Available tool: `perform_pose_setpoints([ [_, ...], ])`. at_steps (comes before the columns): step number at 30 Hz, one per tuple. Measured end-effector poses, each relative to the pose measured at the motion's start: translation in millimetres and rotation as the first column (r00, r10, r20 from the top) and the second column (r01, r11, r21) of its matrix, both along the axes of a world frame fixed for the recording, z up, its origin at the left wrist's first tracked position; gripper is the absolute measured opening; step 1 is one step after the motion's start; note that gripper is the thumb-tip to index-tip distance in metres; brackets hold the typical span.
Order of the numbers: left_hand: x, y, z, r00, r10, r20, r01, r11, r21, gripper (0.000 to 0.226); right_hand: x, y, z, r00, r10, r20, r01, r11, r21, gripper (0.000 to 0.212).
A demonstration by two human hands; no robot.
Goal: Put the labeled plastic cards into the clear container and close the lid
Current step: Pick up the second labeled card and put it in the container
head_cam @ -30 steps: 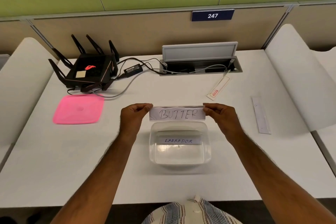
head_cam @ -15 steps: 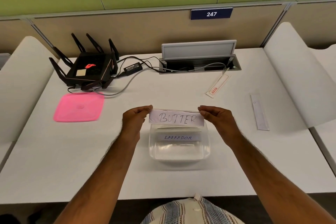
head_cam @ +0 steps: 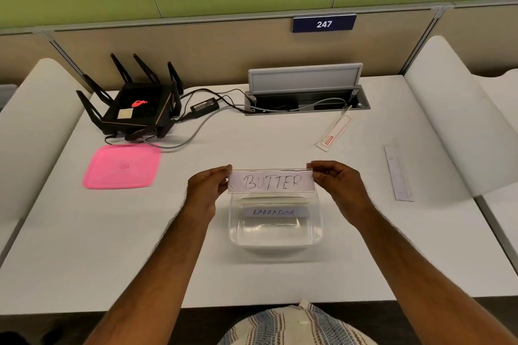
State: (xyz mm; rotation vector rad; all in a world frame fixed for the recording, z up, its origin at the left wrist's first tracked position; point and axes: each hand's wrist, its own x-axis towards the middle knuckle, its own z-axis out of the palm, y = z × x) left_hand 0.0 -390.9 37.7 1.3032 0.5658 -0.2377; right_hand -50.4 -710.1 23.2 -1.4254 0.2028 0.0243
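Flat rectangular clear plastic BUTTER card (head_cam: 271,181) pinched endwise between left hand (head_cam: 207,189) and right hand (head_cam: 338,184), above lidless clear container (head_cam: 276,235).

Left hand (head_cam: 206,193) and right hand (head_cam: 337,185) pinch the BUTTER card (head_cam: 270,181) above the clear container (head_cam: 276,235); LABRADOR card (head_cam: 274,212) inside.

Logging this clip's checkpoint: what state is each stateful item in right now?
BUTTER card: held above the container, not yet in.
Left hand: pinches the card's left end.
Right hand: pinches its right end.
LABRADOR card: inside the container.
Clear container: open, no lid on.
Pink lid: flat on the desk, off the container.
Desk cable hatch: flap raised.
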Motion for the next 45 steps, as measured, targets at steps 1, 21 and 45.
perform_pose_setpoints([
  [1,0,0,1,1.000,0.000,0.002,0.000,1.000,-0.005,0.009,0,-1,0,1.000,0.001,0.002,-0.001,1.000,-0.005,0.029],
  [21,-14,-6,-1,0.999,0.047,-0.008,-0.048,0.991,-0.125,0.011,-13,-5,-1,0.995,-0.057,-0.077,0.047,0.991,-0.122,0.019],
  [45,-52,-1,-17,0.956,-0.286,0.068,0.221,0.852,0.475,0.006,-36,-20,-16,0.972,0.136,-0.192,-0.227,0.758,-0.611,0.015],
])
